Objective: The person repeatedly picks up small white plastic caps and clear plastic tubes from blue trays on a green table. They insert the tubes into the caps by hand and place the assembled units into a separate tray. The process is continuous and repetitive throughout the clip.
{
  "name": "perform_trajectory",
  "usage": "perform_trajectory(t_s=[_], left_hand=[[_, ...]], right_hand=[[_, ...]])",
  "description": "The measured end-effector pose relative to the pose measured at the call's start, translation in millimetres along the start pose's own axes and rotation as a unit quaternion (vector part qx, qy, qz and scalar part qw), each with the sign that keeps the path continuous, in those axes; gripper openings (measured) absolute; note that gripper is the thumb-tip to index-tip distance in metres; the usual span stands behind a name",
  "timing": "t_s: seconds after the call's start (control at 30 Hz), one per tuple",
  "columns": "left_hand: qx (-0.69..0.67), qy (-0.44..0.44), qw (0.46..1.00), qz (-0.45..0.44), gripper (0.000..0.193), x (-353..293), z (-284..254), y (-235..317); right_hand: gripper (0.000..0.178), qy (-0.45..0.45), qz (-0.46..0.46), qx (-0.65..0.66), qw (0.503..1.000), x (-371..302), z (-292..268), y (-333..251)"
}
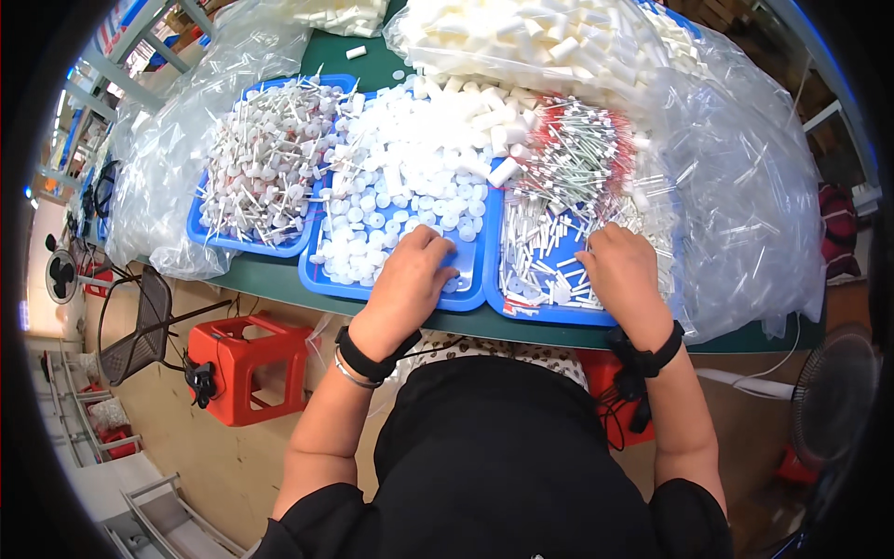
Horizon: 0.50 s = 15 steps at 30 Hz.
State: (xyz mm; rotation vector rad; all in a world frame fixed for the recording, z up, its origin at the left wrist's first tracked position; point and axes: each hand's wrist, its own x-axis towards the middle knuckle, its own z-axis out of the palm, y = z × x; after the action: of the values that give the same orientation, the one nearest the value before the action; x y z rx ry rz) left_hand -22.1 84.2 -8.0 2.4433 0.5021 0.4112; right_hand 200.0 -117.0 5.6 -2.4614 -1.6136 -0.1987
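My left hand [410,279] reaches into the middle blue tray [328,279], which holds many small translucent plastic caps [368,238]. Its fingers are bent, and a gap shows between thumb and forefinger over the tray floor. Over the right blue tray [568,315] my right hand [626,275] has its fingertips drawn together in a pinch; whatever is between them is too small to make out. Thin white sticks [535,247] lie in that tray beneath the hand. At its back is a heap of pieces with thin stems and red parts [577,154].
To the left, a blue tray [209,233] is heaped with capped, stemmed pieces [270,154]. White foam cylinders [549,42] fill a bag at the back. Clear plastic bags [736,205] flank the green table [428,321]. Below stand a red stool [247,373] and a fan [833,391].
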Motion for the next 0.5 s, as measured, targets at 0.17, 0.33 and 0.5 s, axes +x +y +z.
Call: perform_trajectory(t_s=[0.17, 0.33, 0.5], left_hand=[[0.024, 0.000, 1.000, 0.002, 0.014, -5.7, 2.8, -5.4], [0.140, -0.021, 0.989, 0.039, 0.010, -3.7, -1.4, -0.9], [0.113, -0.039, 0.992, 0.034, 0.005, -5.6, -6.0, 0.2]], right_hand=[[0.015, -0.022, 0.072, 0.076, 0.994, -4.2, 2.1, 4.4], [0.011, -0.062, 0.214, 0.329, 0.917, -7.9, -14.3, 5.8], [0.010, -0.035, 0.228, 0.530, 0.816, -11.0, -20.1, 12.9]])
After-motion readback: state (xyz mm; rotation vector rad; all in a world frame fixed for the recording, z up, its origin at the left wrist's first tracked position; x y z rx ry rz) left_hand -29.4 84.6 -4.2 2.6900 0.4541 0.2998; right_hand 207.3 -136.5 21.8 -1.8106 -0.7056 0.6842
